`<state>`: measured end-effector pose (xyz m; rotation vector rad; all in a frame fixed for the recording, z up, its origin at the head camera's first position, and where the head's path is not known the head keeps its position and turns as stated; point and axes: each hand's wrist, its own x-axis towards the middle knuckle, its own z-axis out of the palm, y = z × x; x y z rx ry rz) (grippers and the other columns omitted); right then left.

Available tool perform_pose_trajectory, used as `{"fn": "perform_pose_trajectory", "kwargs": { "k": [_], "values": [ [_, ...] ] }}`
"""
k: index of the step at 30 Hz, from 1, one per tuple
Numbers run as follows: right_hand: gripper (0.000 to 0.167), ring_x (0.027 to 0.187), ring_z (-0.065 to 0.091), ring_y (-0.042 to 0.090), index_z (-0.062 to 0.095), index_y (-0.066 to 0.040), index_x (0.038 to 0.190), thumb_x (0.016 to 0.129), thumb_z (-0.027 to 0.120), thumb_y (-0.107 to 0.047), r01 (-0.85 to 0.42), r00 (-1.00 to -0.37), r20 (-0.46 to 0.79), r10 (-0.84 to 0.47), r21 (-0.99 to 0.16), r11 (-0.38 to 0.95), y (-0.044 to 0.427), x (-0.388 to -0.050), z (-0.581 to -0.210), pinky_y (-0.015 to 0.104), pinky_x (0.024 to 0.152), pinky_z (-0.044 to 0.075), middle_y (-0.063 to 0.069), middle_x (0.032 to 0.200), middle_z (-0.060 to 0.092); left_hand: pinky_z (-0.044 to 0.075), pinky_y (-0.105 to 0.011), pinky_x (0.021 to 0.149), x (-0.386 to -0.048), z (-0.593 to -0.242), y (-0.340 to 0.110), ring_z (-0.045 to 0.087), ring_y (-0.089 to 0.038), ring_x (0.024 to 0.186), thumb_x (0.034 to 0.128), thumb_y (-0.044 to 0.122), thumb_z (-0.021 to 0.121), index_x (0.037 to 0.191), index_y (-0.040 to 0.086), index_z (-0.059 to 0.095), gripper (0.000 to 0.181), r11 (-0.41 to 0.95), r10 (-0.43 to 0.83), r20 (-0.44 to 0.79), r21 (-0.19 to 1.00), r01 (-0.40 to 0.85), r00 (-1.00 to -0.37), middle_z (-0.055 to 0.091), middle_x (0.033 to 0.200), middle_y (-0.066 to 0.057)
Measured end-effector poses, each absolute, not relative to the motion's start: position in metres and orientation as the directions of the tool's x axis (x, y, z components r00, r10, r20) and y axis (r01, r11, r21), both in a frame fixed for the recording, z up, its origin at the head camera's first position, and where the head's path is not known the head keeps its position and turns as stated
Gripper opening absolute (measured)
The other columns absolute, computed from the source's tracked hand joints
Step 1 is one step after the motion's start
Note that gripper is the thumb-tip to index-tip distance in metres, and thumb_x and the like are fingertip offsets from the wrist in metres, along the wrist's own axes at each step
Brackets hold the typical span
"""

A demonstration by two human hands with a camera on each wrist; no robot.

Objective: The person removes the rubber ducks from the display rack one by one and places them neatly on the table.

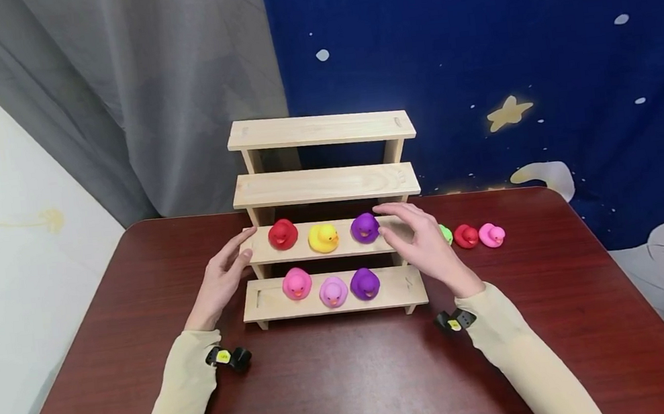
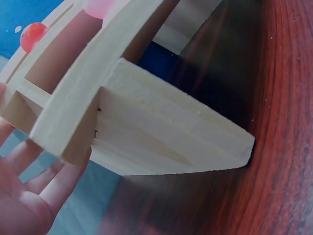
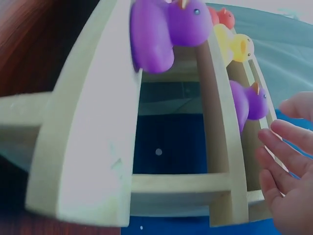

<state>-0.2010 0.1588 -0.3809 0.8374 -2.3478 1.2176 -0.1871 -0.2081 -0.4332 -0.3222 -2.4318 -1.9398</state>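
Note:
A wooden four-step stand [image 1: 326,184] holds rubber ducks on its two lower steps. On the second step from the bottom sit a red duck [image 1: 283,234], a yellow duck [image 1: 324,238] and a purple duck [image 1: 364,228]. The lowest step carries a pink duck [image 1: 297,283], a light pink duck [image 1: 333,292] and another purple duck [image 1: 365,284]. My left hand [image 1: 222,279] is at the left end of the second step, its fairly straight fingers touching the wood in the left wrist view. Beside the upper purple duck, my right hand [image 1: 424,244] has spread fingers, with a gap to the duck in the right wrist view.
Right of the stand, on the dark red table [image 1: 350,380], are a green duck [image 1: 446,234] partly hidden by my right hand, a red duck [image 1: 466,236] and a pink duck [image 1: 491,235]. Grey and blue curtains [image 1: 413,57] hang behind the table.

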Motion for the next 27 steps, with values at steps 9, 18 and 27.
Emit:
{"fn": "perform_pose_trajectory", "kwargs": {
  "k": [9,18,27],
  "values": [
    [0.032,0.112,0.057,0.020,0.065,-0.005,0.121,0.090,0.069,-0.010,-0.607,-0.794,0.497,-0.350,-0.673,0.422,0.146,-0.204,-0.380,0.041,0.096,0.043,0.006,0.116,0.065,0.049,-0.039,0.090,-0.187,-0.434,-0.209,0.050,-0.032,0.123,0.1015,0.025,0.052,0.147,0.021,0.044,0.046,0.202,0.146,0.122,0.968,0.150,-0.982,0.032,0.154,-0.004],
    [0.033,0.107,0.058,0.022,0.066,-0.010,0.120,0.088,0.072,-0.016,-0.564,-0.825,0.463,-0.323,-0.698,0.440,0.142,-0.204,-0.388,0.045,0.090,0.039,0.003,0.112,0.067,0.047,-0.046,0.090,-0.187,-0.435,-0.209,0.049,-0.034,0.123,0.1016,0.025,0.052,0.147,0.022,0.044,0.047,0.194,0.147,0.121,0.970,0.149,-0.982,0.033,0.153,-0.005],
    [0.031,0.102,0.058,0.019,0.067,-0.010,0.116,0.087,0.074,-0.014,-0.562,-0.827,0.474,-0.301,-0.717,0.414,0.140,-0.203,-0.391,0.043,0.089,0.037,0.002,0.109,0.068,0.048,-0.046,0.090,-0.188,-0.437,-0.208,0.049,-0.034,0.123,0.1013,0.029,0.052,0.147,0.022,0.044,0.046,0.199,0.137,0.116,0.970,0.142,-0.984,0.034,0.153,-0.005]
  ]
}}
